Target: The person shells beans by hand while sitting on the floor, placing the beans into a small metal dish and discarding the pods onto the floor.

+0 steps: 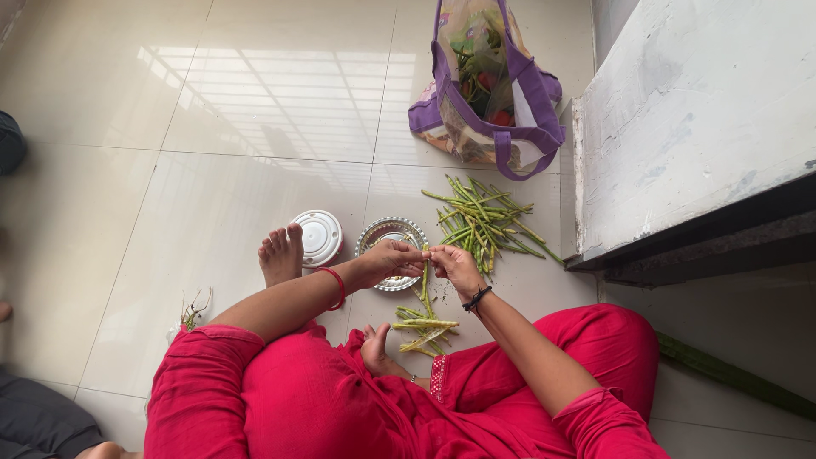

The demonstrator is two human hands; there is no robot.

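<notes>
Bean pod [426,263] pinched between both hands [425,257] above steel bowl [391,231]

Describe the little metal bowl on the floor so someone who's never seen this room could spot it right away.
Start at the purple bag by the grey slab. Just in front of it lies a pile of green beans on the pale tiled floor. Left of that pile, partly under the left hand, sits the metal bowl: shiny with a patterned rim, unlike the plain white lid beside it.
</notes>
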